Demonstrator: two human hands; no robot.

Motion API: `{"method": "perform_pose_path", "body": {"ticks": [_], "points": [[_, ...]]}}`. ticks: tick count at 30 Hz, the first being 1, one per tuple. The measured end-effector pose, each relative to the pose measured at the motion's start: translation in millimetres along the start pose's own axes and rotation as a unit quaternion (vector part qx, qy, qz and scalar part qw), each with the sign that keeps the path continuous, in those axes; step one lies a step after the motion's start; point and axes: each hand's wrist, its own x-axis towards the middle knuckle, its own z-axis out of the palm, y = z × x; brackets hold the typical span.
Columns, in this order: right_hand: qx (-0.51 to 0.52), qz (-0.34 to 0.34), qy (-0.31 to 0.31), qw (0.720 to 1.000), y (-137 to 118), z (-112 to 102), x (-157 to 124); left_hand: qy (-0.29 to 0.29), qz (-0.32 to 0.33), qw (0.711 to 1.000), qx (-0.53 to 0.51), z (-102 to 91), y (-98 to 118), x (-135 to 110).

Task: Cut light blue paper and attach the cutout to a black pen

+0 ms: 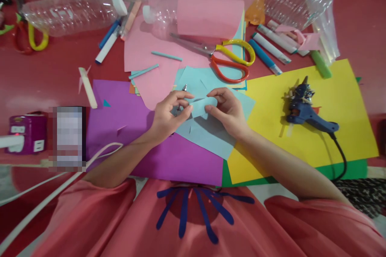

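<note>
A small light-blue paper strip (199,108) is held between both hands, its right end curled over. My left hand (172,113) pinches the strip's left end between thumb and fingers. At the other end, the thumb and fingers of my right hand (226,111) close around the curl. Beneath lies a light-blue paper sheet (217,138). Partly hidden behind my left hand is a thin metal-tipped object (185,88). Scissors (215,53) with one yellow and one red handle rest beyond the hands, next to two rolled blue paper sticks (167,56) (144,71).
A glue gun (310,114) lies on yellow paper (356,128) at right. Purple paper (120,100) is at left, beside a phone (69,136) and a purple power adapter (27,132). A bottle wrapped in pink paper (208,17), clear bottles (72,12) and markers (267,54) line the back.
</note>
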Motion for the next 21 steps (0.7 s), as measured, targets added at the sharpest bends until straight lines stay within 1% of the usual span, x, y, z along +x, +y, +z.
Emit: {"method": "perform_pose_path", "body": {"ticks": [3,5,8,9,11,13,15,18,21], "points": [[0.014,-0.01,0.019,1.0,0.5,-1.0,1.1,-0.044,-0.007,0.998,0.032,1.9,-0.5,-0.7],[0.028,-0.012,0.019,0.999,1.0,-1.3,1.5,-0.063,0.017,0.996,0.058,3.9,-2.0,-0.5],[0.04,-0.011,0.002,0.999,2.2,-0.5,1.0,-0.051,0.078,0.992,0.089,5.4,-3.0,0.4],[0.037,-0.01,-0.004,0.999,2.4,0.0,0.5,-0.042,0.085,0.991,0.092,5.2,-2.5,0.9],[0.005,-0.005,-0.017,1.0,2.7,1.0,-0.5,-0.027,0.063,0.994,0.082,4.3,-0.1,1.7],[-0.054,0.003,-0.037,0.998,2.4,1.6,-1.4,-0.018,0.018,0.998,0.056,3.4,2.6,2.6],[-0.107,0.005,-0.052,0.993,1.5,1.7,-1.8,-0.012,-0.008,1.0,0.025,3.2,4.4,3.2],[-0.131,-0.004,-0.049,0.99,-1.0,1.6,-1.6,-0.019,-0.013,1.0,0.001,3.9,4.5,4.0],[-0.132,-0.006,-0.048,0.99,-4.2,2.0,-1.2,-0.036,-0.004,0.999,0.02,3.9,4.1,5.1]]}}
